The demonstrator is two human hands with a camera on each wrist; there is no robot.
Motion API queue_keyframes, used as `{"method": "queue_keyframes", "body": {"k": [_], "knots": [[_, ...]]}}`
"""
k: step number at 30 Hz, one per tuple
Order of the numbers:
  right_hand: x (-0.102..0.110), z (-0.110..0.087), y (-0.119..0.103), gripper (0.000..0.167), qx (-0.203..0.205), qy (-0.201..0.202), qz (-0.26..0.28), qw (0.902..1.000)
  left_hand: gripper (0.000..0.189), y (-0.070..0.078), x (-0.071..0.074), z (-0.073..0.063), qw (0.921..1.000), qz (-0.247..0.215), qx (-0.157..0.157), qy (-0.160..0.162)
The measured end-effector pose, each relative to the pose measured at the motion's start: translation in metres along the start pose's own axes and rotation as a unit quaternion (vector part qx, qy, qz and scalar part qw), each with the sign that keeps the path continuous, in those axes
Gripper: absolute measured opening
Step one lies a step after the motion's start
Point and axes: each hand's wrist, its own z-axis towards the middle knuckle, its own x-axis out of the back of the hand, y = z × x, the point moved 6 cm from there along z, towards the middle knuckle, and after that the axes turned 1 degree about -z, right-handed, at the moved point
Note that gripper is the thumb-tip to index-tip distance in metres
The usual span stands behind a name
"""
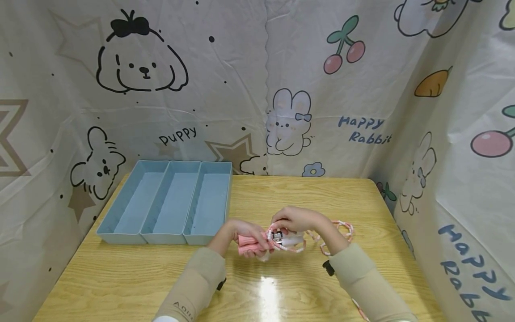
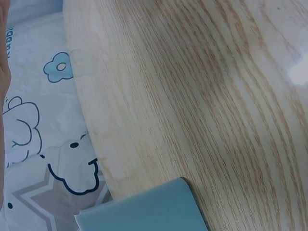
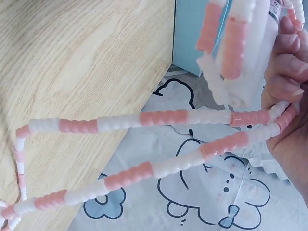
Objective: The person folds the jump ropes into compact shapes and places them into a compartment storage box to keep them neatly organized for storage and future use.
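A beaded jump rope of pink and white segments is between both hands. My left hand (image 1: 250, 236) grips its two pink handles (image 1: 246, 244) side by side, just above the table. Beyond the fingers a whitish, cylindrical part with a dark-printed label (image 1: 277, 237) points right. My right hand (image 1: 297, 219) pinches the beaded cord (image 3: 207, 118), part of which loops around the handles. In the right wrist view, two strands run from the curled fingers (image 3: 286, 86) to a bend at the left. More cord lies in loops on the table beneath the right forearm.
A light blue tray (image 1: 187, 239) with three long compartments stands at the table's back left. The wood-grain table (image 1: 297, 286) meets a printed cloth (image 1: 241, 89) behind and at the sides. A stray piece of cord (image 1: 359, 308) shows beside the right sleeve.
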Motion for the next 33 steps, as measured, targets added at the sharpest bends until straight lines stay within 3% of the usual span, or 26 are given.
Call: {"method": "queue_keyframes", "body": {"k": [10, 14, 18, 26, 33], "knots": [[-0.001, 0.003, 0.003, 0.025, 0.004, 0.006, 0.033, 0.9994, 0.029, 0.003, -0.009, 0.000, 0.9980, 0.012, -0.003, -0.062], [0.000, 0.004, 0.006, 0.023, 0.000, 0.013, 0.042, 0.9990, 0.034, 0.005, -0.010, -0.001, 0.9974, 0.010, -0.009, -0.071], [0.000, 0.004, 0.008, 0.022, -0.001, 0.016, 0.049, 0.9987, 0.040, 0.006, -0.011, -0.001, 0.9985, 0.015, 0.000, -0.052], [0.001, 0.004, 0.009, 0.020, 0.003, 0.027, 0.049, 0.9984, 0.039, 0.005, -0.011, 0.000, 0.9984, 0.017, 0.053, -0.005], [0.002, 0.004, 0.009, 0.019, 0.023, 0.032, 0.045, 0.9982, 0.036, 0.005, -0.010, 0.000, 0.9979, 0.032, 0.057, 0.009]]}}
